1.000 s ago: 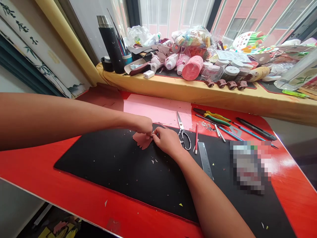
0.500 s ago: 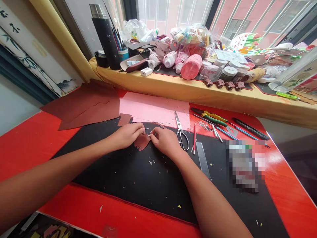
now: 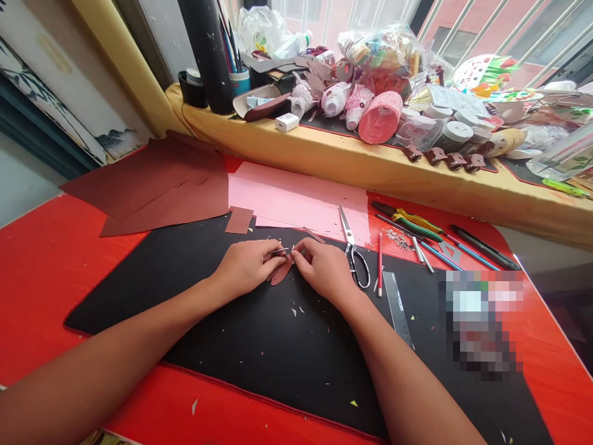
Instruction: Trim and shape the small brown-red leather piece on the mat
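My left hand (image 3: 245, 266) and my right hand (image 3: 324, 269) meet over the black mat (image 3: 259, 334), fingers pinched together. Between them is a small brownish-pink cut-out piece (image 3: 281, 272), which both hands grip at its top edge. A thin metal tool tip (image 3: 280, 251) shows at the left fingertips; what it is I cannot make out. Most of the piece is hidden under the fingers.
Scissors (image 3: 354, 250), a red pencil (image 3: 380, 262), a metal ruler (image 3: 397, 306), green pliers (image 3: 407, 221) and pens lie to the right. Pink sheet (image 3: 301, 198) and brown sheets (image 3: 152, 182) lie behind the hands. The yellow sill (image 3: 324, 154) holds a black flask, jars and clutter.
My left arm swung from across the table to come in from the lower left. The cut-out now shows narrower between the fingers. The view shifted down and left.
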Motion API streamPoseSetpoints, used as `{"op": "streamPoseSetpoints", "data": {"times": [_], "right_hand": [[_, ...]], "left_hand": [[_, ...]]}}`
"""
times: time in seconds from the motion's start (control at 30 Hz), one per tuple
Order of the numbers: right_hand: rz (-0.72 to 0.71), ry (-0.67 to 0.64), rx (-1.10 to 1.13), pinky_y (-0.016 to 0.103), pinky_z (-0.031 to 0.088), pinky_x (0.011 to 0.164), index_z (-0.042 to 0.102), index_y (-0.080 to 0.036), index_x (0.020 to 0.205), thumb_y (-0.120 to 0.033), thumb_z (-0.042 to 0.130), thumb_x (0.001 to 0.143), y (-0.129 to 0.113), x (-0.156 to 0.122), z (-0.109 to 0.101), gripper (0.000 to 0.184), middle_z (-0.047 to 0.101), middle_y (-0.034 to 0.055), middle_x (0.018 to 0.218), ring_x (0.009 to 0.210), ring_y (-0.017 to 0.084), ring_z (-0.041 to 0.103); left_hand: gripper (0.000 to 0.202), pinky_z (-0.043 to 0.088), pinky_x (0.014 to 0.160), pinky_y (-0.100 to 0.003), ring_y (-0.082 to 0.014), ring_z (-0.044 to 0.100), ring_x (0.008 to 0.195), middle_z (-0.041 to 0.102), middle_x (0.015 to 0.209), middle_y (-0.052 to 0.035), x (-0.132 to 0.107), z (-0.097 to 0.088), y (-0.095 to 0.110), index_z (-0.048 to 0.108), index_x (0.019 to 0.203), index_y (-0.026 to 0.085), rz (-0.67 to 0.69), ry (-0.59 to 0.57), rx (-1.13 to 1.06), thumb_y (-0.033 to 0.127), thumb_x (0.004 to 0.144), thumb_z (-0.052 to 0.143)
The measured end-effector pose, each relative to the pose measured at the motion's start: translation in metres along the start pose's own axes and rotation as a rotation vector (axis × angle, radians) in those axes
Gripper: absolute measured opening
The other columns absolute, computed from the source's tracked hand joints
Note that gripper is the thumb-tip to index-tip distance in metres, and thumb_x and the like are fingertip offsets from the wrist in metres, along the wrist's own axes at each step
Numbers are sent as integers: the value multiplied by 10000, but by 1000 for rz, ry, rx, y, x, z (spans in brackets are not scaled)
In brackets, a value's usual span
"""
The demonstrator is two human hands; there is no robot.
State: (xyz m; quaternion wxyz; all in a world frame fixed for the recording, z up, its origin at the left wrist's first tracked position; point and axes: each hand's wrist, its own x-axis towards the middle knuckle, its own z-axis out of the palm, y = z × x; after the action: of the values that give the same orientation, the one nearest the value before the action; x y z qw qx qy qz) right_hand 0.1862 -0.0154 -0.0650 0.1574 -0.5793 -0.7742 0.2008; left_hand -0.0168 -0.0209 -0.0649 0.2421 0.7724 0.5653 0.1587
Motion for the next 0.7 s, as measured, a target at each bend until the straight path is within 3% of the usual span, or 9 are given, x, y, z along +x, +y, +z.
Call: {"op": "streamPoseSetpoints", "data": {"times": [0.13,0.3,0.4,0.7], "right_hand": [[5,38,106,260,313,604,726,-268,986,-379,579,976,1,0,1,184,686,-40,709,651,148,593],[-21,85,248,263,342,599,739,-253,1033,-408,579,974,2,-1,2,230,632,-44,646,615,150,568],[-51,110,319,265,359,590,738,-241,1066,-428,569,978,0,-2,4,267,599,-44,622,581,149,538],[-116,28,354,253,404,627,713,-239,991,-361,531,1001,-6,-5,7,219,671,-27,680,612,147,568]], "left_hand": [[228,352,603,-274,-165,588,645,666,676,33,1,-2,1,652,809,248,-72,33,-87,420,921,552],[192,440,644,-280,-175,644,661,717,696,22,2,-5,1,617,860,238,-127,9,-463,404,925,545],[195,469,653,-289,-180,653,651,717,684,16,3,-6,2,602,847,231,-136,-12,-579,409,916,563],[235,518,715,-305,-187,682,716,738,731,-6,4,-11,6,635,830,215,-83,-82,-757,443,880,613]]}}
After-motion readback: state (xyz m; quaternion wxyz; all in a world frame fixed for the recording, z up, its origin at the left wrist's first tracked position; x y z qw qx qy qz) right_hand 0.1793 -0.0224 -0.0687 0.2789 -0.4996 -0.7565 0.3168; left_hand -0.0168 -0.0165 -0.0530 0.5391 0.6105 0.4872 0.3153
